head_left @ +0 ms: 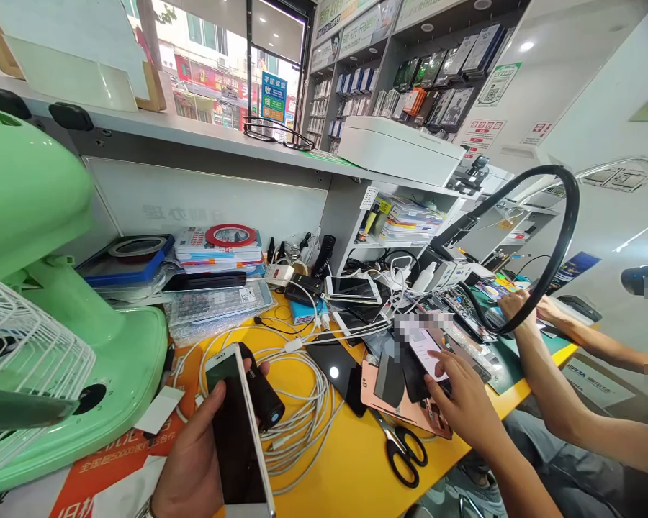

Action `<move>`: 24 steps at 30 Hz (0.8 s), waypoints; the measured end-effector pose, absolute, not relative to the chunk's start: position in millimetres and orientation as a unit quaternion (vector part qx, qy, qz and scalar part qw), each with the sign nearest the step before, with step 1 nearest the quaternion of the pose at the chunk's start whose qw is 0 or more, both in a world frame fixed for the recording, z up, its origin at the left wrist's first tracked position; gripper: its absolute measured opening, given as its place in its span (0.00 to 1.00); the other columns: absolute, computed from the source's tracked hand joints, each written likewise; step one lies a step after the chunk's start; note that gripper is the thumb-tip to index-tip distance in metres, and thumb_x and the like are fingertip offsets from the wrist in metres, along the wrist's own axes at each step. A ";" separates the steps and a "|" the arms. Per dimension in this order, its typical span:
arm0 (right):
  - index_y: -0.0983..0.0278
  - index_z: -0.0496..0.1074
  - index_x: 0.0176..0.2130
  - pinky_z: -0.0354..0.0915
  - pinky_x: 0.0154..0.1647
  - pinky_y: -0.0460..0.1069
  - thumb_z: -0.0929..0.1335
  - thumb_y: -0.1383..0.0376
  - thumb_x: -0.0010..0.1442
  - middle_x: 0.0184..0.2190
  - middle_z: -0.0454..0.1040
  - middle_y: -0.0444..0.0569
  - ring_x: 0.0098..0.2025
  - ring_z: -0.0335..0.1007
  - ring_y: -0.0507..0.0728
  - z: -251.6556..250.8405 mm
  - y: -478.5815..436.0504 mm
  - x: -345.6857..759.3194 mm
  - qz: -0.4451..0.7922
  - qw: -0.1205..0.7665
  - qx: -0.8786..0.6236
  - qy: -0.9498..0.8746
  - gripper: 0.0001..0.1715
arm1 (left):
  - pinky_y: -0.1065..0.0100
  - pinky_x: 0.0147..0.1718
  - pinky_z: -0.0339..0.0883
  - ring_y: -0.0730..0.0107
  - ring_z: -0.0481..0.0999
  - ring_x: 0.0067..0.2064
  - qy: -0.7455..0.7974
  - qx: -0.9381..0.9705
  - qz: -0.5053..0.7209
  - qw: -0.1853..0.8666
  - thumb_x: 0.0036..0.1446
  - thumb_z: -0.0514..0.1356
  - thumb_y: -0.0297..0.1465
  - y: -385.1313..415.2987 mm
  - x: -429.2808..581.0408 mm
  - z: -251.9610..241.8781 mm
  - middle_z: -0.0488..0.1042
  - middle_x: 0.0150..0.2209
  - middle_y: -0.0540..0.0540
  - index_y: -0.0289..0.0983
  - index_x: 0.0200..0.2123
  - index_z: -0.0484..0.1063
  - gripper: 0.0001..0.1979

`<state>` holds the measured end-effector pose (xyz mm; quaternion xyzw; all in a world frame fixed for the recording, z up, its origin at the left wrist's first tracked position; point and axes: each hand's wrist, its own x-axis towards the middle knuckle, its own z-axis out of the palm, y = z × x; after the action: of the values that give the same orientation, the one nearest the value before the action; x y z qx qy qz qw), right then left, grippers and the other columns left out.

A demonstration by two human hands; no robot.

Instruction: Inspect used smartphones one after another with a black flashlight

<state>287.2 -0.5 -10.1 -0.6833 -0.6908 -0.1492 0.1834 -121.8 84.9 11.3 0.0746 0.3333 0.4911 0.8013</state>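
In my left hand (191, 450) is a white smartphone (236, 432) with a dark screen, thumb on its near edge and fingertips showing past the far edge. A black rounded cylinder (264, 396) is just behind that phone; whether my fingers touch it I cannot tell. My right hand (459, 396) is over another phone (428, 352) with a lit white screen, a fingertip at the screen and the fingers apart. Beneath that phone are dark flat pieces and a rose-coloured panel (375, 385). Black-handled scissors (405, 450) lie close by.
Coiled white cables (307, 403) and a black phone (340, 370) lie on the yellow tabletop (340, 460). A green fan (129, 360) stands at left. At right, a co-worker's hands (518, 309) are at the bench beside a black bent arm (567, 216).
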 end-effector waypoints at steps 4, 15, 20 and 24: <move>0.64 0.58 0.34 0.57 0.52 0.57 0.58 0.53 0.69 0.53 0.65 0.44 0.57 0.58 0.61 -10.4 -0.6 287.0 -0.149 0.183 -0.682 -0.692 0.19 | 0.67 0.19 0.75 0.74 0.73 0.18 0.344 0.101 0.495 0.792 0.61 0.55 0.25 83.9 -121.7 11.6 0.80 0.46 0.41 0.41 0.45 0.79 0.15; 0.65 0.59 0.34 0.57 0.54 0.57 0.58 0.53 0.69 0.54 0.65 0.48 0.58 0.57 0.61 -10.6 0.3 285.3 -0.150 0.183 -0.680 -0.694 0.19 | 0.66 0.21 0.76 0.73 0.74 0.19 0.314 0.080 0.484 0.813 0.62 0.55 0.26 83.4 -122.6 11.9 0.81 0.45 0.41 0.41 0.46 0.78 0.15; 0.65 0.59 0.34 0.57 0.54 0.57 0.58 0.53 0.69 0.54 0.64 0.46 0.58 0.57 0.61 -10.6 -0.4 285.9 -0.147 0.183 -0.679 -0.695 0.19 | 0.66 0.20 0.76 0.73 0.74 0.20 0.318 0.087 0.486 0.809 0.62 0.54 0.25 83.3 -122.8 11.4 0.80 0.46 0.41 0.41 0.45 0.79 0.15; 0.65 0.60 0.34 0.57 0.54 0.57 0.58 0.53 0.68 0.54 0.64 0.45 0.58 0.57 0.61 -11.2 -0.9 287.1 -0.144 0.181 -0.682 -0.694 0.18 | 0.67 0.21 0.76 0.73 0.75 0.21 0.313 0.090 0.487 0.810 0.62 0.54 0.25 84.1 -121.8 11.5 0.80 0.47 0.40 0.41 0.46 0.78 0.15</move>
<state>287.1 -0.9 -11.2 -0.6819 -0.6941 -0.1436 0.1809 -121.8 84.1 11.5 0.0903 0.3132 0.4867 0.8105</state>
